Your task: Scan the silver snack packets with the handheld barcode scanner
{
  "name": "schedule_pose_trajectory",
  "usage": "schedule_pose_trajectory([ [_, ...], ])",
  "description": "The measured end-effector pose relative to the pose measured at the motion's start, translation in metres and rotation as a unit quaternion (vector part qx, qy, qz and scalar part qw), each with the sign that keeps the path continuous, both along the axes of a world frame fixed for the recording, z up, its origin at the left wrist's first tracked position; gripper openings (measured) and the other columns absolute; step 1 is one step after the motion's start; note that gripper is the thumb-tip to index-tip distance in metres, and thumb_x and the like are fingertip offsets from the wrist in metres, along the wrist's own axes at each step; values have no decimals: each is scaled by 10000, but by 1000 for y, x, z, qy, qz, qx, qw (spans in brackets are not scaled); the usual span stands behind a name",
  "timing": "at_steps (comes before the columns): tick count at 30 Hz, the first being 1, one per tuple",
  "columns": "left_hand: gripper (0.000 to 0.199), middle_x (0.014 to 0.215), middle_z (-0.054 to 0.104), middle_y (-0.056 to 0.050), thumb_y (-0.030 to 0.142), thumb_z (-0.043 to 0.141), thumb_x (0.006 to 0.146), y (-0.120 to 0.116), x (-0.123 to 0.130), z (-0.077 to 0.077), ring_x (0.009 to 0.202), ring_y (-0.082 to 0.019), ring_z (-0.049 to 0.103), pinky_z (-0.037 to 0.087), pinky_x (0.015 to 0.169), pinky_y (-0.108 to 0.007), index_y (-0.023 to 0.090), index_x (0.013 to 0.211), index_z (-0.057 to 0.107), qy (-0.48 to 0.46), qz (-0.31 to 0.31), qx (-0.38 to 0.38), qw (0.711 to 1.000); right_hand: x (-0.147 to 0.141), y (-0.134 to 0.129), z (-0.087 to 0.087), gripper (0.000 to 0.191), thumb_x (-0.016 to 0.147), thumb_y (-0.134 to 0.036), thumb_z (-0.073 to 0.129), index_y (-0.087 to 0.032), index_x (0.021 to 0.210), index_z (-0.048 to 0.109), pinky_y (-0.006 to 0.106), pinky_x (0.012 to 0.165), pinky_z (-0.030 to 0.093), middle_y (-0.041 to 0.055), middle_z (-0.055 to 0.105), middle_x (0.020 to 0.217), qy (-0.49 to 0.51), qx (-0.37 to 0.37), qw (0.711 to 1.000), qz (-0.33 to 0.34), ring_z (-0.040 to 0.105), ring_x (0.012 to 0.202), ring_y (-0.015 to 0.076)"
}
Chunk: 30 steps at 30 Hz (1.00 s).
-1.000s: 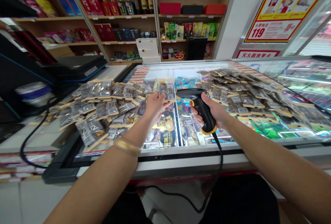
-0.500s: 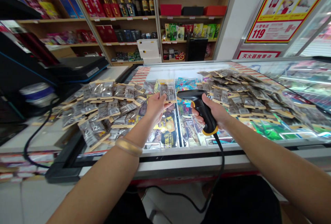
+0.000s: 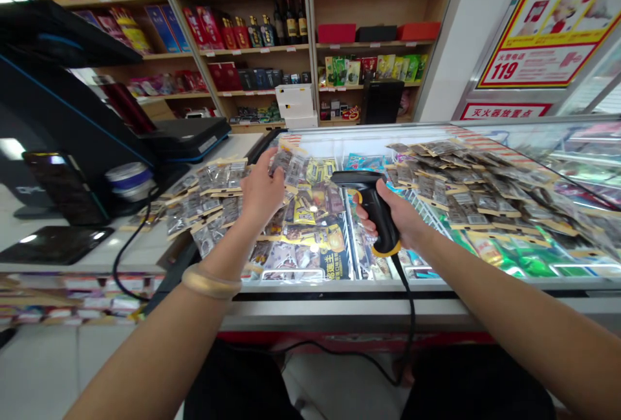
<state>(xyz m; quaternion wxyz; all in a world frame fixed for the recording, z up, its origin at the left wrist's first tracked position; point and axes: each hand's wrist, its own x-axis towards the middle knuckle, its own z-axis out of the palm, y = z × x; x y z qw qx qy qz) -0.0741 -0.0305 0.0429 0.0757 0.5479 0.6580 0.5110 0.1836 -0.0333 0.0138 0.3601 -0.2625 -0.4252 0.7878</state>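
My left hand [image 3: 262, 192], with a gold-coloured bangle on the wrist, is closed on a clear packet [image 3: 292, 169] of dark contents with a tan edge. It is above the left pile of similar packets [image 3: 226, 177], which lies on the glass top of a chest freezer and its left edge. My right hand [image 3: 395, 216] is wrapped around the grip of a black and yellow barcode scanner [image 3: 376, 203]. The scanner's head points left, a short way from the packet. A second pile of packets [image 3: 485, 180] spreads across the glass to the right.
Under the freezer glass lie colourful bags [image 3: 310, 239]. The scanner's black cable [image 3: 411, 303] hangs over the freezer's front edge [image 3: 339, 307]. At left stand a checkout machine [image 3: 72, 109], a phone [image 3: 68, 187] and a tape roll [image 3: 130, 180]. Stocked shelves [image 3: 262, 44] rise behind.
My left hand has moved left with the packet, away from the scanner and over the left pile. The right hand still holds the scanner in much the same place. The view has shifted slightly left.
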Motion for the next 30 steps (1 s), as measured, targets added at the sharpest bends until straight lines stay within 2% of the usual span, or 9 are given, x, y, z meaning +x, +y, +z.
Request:
schedule_pose_trajectory([
  [3,413,982,722,-105,264,479,879,-25,-21,2,1078,-331,611,351,1049,-553,223,1245,665,217,69,-66,972,-11,-2,-2,499,781,-660,651,-176,872,566,206,397,396,-20,545,634,10,0,1000,13,445,439,82],
  [6,405,1199,671,-156,325,459,901,-45,-28,-7,1229,-381,515,304,1059,-592,231,1214,698,355,84,-79,928,-14,-4,-7,512,799,-669,623,-176,926,572,206,404,395,-21,542,634,0,-5,1000,22,444,444,84],
  [8,412,1339,599,-163,366,450,914,-52,-28,-14,1304,-390,452,272,1083,-591,239,1212,704,414,64,-70,905,-14,-5,-10,513,807,-670,613,-175,934,572,205,405,391,-23,533,623,-4,-12,1000,26,438,441,85],
  [11,435,1399,561,-161,376,399,941,-55,-24,-19,1340,-378,426,259,1099,-579,245,1224,702,447,45,-73,890,-12,-6,-13,504,807,-666,616,-171,892,569,204,401,383,-21,527,616,2,-21,999,24,435,439,83],
  [18,418,1410,543,-169,373,434,924,-57,-15,-14,1353,-387,404,260,1095,-603,253,1230,694,412,48,-54,908,-13,-5,-13,481,862,-652,553,-172,846,575,207,392,385,-12,535,617,4,-42,999,8,432,437,88],
  [22,385,1370,559,-149,363,462,913,-51,-2,-10,1336,-363,418,274,1103,-566,251,1192,703,383,37,-9,923,-7,-6,-8,483,864,-660,543,-178,874,571,204,402,389,-17,528,616,22,-43,999,0,436,445,89],
  [24,377,1323,584,-142,356,459,914,-43,15,-8,1289,-332,466,313,1096,-525,231,1171,705,350,4,17,937,3,-5,-4,482,864,-659,543,-179,898,572,203,406,391,-16,527,619,30,-32,999,-14,440,452,91],
  [26,367,1247,624,-137,347,463,910,-31,40,-7,1220,-294,523,364,1079,-476,203,1138,711,292,-59,37,954,20,-4,0,485,856,-663,552,-183,917,575,206,403,389,-16,525,617,32,-15,998,-42,447,460,98],
  [30,288,1107,690,-115,303,530,869,-4,108,-12,1034,-232,627,479,975,-379,183,1044,724,88,-181,14,979,70,-5,0,498,821,-682,584,-189,891,577,216,402,387,-11,530,630,19,25,992,-123,452,467,104],
])
